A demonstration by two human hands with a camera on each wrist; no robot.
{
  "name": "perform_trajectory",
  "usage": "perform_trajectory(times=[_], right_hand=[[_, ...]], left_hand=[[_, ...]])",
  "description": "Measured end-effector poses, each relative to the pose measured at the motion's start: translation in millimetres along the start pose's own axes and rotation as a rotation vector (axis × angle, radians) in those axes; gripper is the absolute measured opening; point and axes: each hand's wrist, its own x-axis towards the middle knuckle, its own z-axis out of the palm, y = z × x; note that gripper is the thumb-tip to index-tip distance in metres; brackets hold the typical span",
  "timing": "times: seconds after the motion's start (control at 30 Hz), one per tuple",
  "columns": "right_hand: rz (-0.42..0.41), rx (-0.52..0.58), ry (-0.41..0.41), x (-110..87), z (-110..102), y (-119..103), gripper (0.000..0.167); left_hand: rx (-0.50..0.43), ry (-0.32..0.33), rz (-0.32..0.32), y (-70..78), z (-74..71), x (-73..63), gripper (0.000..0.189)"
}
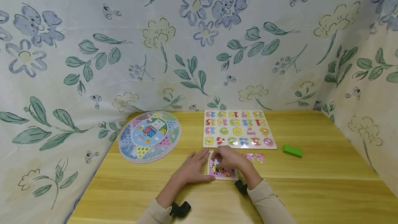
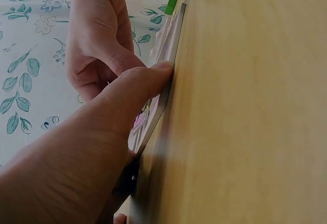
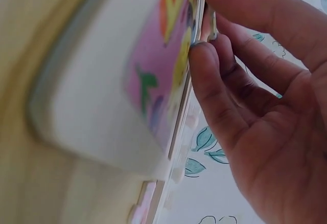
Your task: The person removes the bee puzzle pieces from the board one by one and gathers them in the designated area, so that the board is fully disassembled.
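A small jigsaw puzzle board [image 1: 221,178] with a pale frame and a pink picture lies flat on the table. My left hand [image 1: 193,168] rests against its left side, fingers extended and thumb stretched along the near edge. In the left wrist view, that thumb [image 2: 138,88] presses on the board's edge. Over the board's upper part, my right hand [image 1: 231,157] pinches a thin puzzle piece [image 3: 212,27] between thumb and fingertips; the piece's picture is not visible. Several loose pink puzzle pieces [image 1: 258,157] lie just right of the board, partly behind the right wrist.
Behind the puzzle lies a number board [image 1: 270,146] with colourful numerals. A round star-patterned game board [image 1: 161,156] is at the back left. To the right sits a green block [image 1: 292,150]. Floral cloth [image 1: 199,68] hangs along the table's back and sides.
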Motion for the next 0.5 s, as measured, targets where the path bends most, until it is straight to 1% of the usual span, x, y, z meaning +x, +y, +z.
perform_trajectory(times=[0.17,0.3,0.5], right_hand=[[0.020,0.001,0.001,-3.4,-2.2,0.2,0.022],[0.018,0.008,-0.005,-7.3,-4.8,0.6,0.022],[0.046,0.002,0.024,-14.1,-9.4,5.2,0.025]], left_hand=[[0.004,0.012,0.011,0.8,-1.3,-0.1,0.101],[0.002,0.006,0.013,1.2,-2.0,-0.8,0.101],[0.000,0.000,0.009,0.8,-1.6,-1.3,0.101]])
